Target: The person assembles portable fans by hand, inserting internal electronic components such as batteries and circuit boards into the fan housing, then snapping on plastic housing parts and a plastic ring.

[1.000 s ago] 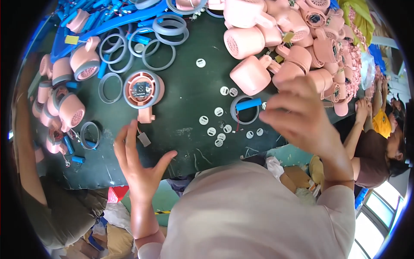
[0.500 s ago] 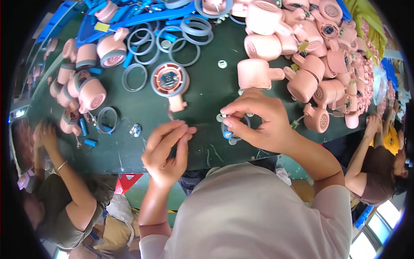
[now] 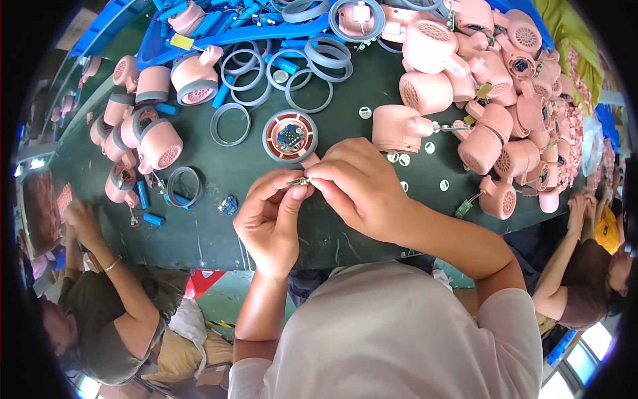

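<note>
My left hand (image 3: pixel 269 216) is closed, thumb and forefinger pinching a small flat piece with a metallic edge (image 3: pixel 298 181). My right hand (image 3: pixel 359 189) meets it from the right, its fingertips pressed together on a tiny white piece (image 3: pixel 309 179), mostly covered by the fingers. Just beyond my hands lies a pink fan-shaped housing (image 3: pixel 290 137), its round head ringed in grey with a circuit board showing inside. Its short handle points toward my fingertips, and its end is hidden behind them. Several small white discs (image 3: pixel 405 159) are scattered near my right hand.
Pink housings are heaped at the right (image 3: pixel 482 146) and left (image 3: pixel 159 145). Grey rings (image 3: pixel 230 124) lie beyond my left hand. A blue tray (image 3: pixel 232 41) of blue cylinders stands at the back. A loose circuit board (image 3: pixel 228 205) lies left. People work on both sides.
My right hand has moved left from above a grey ring and blue piece to my left fingertips, carrying the tiny white piece. My left hand now visibly pinches a small flat piece. The view has shifted slightly.
</note>
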The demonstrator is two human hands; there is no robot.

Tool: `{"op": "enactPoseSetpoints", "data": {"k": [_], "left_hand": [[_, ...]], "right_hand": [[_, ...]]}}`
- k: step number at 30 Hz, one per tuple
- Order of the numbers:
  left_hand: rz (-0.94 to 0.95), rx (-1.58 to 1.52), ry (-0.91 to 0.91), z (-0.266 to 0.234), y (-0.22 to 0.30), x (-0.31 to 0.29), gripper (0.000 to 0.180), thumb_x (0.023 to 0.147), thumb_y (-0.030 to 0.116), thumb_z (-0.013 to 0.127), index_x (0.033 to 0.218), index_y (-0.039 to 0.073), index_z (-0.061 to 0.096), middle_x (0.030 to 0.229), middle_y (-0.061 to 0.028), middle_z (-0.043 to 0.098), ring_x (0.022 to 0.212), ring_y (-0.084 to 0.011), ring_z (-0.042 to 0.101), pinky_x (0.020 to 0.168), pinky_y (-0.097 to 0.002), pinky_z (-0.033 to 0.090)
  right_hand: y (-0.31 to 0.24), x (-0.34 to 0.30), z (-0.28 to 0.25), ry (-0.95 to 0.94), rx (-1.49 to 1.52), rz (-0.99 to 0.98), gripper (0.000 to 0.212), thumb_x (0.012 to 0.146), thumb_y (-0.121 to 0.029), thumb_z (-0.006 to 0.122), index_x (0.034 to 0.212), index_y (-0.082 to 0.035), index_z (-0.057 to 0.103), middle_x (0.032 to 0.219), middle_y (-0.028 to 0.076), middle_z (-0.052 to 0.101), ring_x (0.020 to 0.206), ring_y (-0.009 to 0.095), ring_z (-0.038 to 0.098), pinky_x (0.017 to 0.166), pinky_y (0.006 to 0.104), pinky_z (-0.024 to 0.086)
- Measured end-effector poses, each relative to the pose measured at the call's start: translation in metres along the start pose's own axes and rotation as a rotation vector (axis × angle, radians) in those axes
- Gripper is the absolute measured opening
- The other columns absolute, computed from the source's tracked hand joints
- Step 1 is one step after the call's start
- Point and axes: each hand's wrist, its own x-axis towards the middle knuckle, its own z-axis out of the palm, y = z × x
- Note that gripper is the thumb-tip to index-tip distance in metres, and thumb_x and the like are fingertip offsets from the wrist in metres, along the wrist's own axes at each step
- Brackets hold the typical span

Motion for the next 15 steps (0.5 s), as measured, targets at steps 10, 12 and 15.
{"op": "enactPoseSetpoints", "data": {"k": [10,12,15], "left_hand": [[-0.017,0.161,-0.063,-0.003,0.007,0.004,0.015,0.082,-0.011,0.062,0.095,-0.004,0.066,0.098,-0.0101,0.063,0.084,-0.0136,0.062,0.074,-0.0234,0.052],[-0.009,0.156,-0.068,-0.005,0.007,0.004,0.015,0.082,-0.011,0.062,0.095,-0.004,0.066,0.098,-0.0101,0.063,0.084,-0.0136,0.062,0.074,-0.0235,0.052],[0.058,0.186,-0.034,0.000,0.005,0.002,0.015,0.082,-0.011,0.062,0.095,-0.004,0.066,0.097,-0.0097,0.062,0.085,-0.0132,0.062,0.074,-0.0233,0.052]], "right_hand": [[-0.004,0.005,-0.006,-0.080,-0.113,-0.084,0.022,0.069,-0.002,0.066,0.090,-0.001,0.057,0.088,0.011,0.060,0.076,0.028,0.055,0.071,0.0394,0.043],[-0.003,0.007,-0.009,-0.144,-0.131,-0.125,0.022,0.068,-0.001,0.067,0.089,-0.001,0.058,0.085,0.011,0.059,0.074,0.028,0.055,0.070,0.0391,0.043],[-0.009,0.005,-0.002,-0.042,-0.088,0.007,0.018,0.073,0.001,0.065,0.090,0.000,0.059,0.083,0.011,0.059,0.072,0.030,0.055,0.069,0.0397,0.045]]}}
